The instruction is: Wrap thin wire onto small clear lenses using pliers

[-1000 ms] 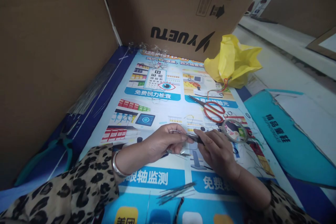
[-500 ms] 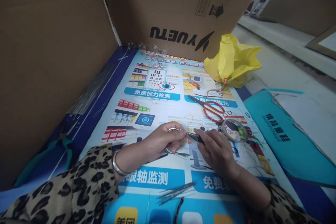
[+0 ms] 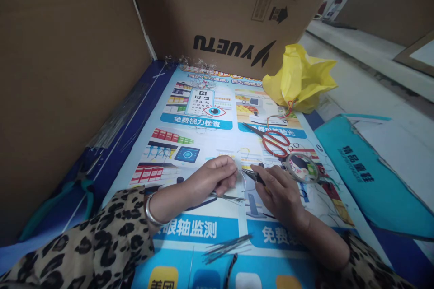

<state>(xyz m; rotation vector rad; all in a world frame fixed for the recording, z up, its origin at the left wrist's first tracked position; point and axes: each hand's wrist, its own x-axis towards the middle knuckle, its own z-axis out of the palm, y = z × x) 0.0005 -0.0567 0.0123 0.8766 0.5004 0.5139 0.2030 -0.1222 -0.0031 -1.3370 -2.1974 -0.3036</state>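
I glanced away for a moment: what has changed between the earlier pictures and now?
The left hand has drawn back slightly to the left, opening a gap between it and the pliers in the right hand. The wire loop, plainer half a second ago, now shows only in part. The right hand, scissors and yellow bag stayed put.

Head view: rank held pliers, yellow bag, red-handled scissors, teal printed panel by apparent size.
1. teal printed panel
2. yellow bag
3. red-handled scissors
4. held pliers, visible part; right hand covers the rest
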